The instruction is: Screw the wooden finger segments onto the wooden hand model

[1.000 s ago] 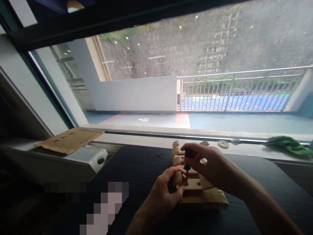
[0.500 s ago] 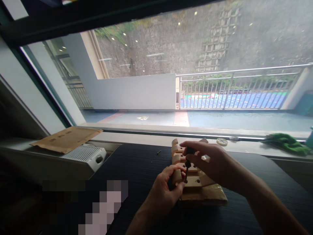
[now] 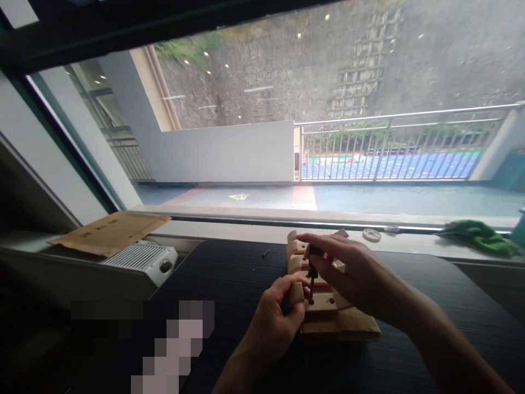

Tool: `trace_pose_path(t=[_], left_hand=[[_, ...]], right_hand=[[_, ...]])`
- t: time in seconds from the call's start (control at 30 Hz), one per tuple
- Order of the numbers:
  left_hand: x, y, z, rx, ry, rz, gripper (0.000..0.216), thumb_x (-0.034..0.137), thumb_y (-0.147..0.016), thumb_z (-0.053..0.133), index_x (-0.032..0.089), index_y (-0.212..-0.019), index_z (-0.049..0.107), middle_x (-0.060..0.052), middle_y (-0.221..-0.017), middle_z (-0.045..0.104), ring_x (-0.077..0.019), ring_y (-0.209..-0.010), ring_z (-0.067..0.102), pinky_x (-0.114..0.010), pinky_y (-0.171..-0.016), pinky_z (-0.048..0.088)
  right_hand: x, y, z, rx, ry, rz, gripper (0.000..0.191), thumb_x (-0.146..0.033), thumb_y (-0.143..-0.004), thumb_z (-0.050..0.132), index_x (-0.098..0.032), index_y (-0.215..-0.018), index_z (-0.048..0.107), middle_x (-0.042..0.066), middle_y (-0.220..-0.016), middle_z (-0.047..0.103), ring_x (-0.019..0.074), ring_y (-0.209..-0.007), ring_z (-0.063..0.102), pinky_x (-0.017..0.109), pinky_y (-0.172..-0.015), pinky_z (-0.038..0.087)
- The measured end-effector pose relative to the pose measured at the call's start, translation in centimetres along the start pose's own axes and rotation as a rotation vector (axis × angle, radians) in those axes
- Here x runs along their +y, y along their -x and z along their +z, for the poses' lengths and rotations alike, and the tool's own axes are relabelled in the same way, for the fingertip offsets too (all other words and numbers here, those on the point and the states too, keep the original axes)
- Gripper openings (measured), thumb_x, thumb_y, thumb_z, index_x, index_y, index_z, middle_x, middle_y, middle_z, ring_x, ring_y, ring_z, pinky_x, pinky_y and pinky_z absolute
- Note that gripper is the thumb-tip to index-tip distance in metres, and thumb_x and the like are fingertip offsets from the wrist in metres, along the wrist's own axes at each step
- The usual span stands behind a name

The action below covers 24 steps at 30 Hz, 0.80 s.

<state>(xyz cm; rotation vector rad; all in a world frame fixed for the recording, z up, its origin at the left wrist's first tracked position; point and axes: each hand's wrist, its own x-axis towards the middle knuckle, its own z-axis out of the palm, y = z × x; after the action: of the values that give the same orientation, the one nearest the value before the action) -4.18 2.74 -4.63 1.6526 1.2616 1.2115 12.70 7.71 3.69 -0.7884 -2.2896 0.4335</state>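
Note:
A wooden piece with several curved pegs and crosswise slats [image 3: 324,302] rests on a wooden base [image 3: 348,327] on the dark table. My left hand [image 3: 275,313] grips the near end of the slat, fingers and thumb around its rounded wooden peg [image 3: 296,294]. From above, my right hand [image 3: 342,257] holds a screwdriver [image 3: 313,269] by its dark handle, its shaft almost upright. The tip stands in the left hole of the near slat, beside my left thumb; a second dark hole [image 3: 332,300] shows to the right. Whether a screw sits under the tip cannot be made out.
A loose screw [image 3: 266,253] lies on the black table [image 3: 229,284]. Along the windowsill are a tape roll [image 3: 371,235] and a green cloth [image 3: 478,238]. At left, a brown envelope [image 3: 110,230] lies over a white radiator [image 3: 143,262].
My right fingers have shifted slightly around the screwdriver handle, and the hand sits a little lower and further left. The left hand keeps its grip on the wooden peg.

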Motion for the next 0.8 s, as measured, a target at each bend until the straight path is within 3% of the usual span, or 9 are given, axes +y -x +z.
trace_pose_path(t=[0.1, 0.47, 0.67, 0.8], left_hand=[[-0.2, 0.0, 0.1, 0.011, -0.013, -0.002, 0.024, 0.016, -0.08, 0.056, 0.021, -0.103, 0.06, -0.002, -0.097, 0.066, -0.0161, -0.089, 0.062, -0.027, -0.084, 0.049], [-0.1, 0.1, 0.2, 0.023, -0.016, -0.016, 0.025, 0.017, -0.08, 0.057, 0.02, -0.104, 0.062, -0.002, -0.098, 0.066, -0.0155, -0.088, 0.061, -0.025, -0.083, 0.047], [-0.1, 0.0, 0.2, 0.022, -0.022, -0.024, 0.026, 0.016, -0.079, 0.058, 0.021, -0.105, 0.061, -0.001, -0.096, 0.066, -0.0148, -0.085, 0.062, -0.022, -0.077, 0.047], [-0.2, 0.0, 0.1, 0.022, -0.031, -0.016, 0.025, 0.015, -0.08, 0.057, 0.022, -0.104, 0.062, 0.0, -0.095, 0.066, -0.0141, -0.084, 0.061, -0.021, -0.076, 0.047]], right_hand=[[-0.3, 0.3, -0.2, -0.023, -0.029, 0.01, 0.041, -0.021, -0.091, 0.044, -0.029, -0.131, 0.05, 0.001, -0.101, 0.067, 0.0146, -0.086, 0.059, 0.027, -0.073, 0.044], [0.9, 0.1, 0.4, 0.058, 0.029, 0.048, 0.034, -0.028, -0.089, 0.051, -0.029, -0.122, 0.057, -0.004, -0.077, 0.066, 0.0105, -0.062, 0.056, 0.022, -0.056, 0.041], [0.1, 0.3, 0.6, 0.045, -0.049, 0.018, 0.039, -0.023, -0.089, 0.048, -0.034, -0.127, 0.052, -0.003, -0.109, 0.066, 0.012, -0.083, 0.061, 0.024, -0.073, 0.045], [0.2, 0.4, 0.6, -0.007, -0.094, 0.084, 0.04, -0.027, -0.091, 0.047, -0.037, -0.129, 0.049, -0.004, -0.099, 0.069, 0.0133, -0.081, 0.062, 0.025, -0.069, 0.046]])
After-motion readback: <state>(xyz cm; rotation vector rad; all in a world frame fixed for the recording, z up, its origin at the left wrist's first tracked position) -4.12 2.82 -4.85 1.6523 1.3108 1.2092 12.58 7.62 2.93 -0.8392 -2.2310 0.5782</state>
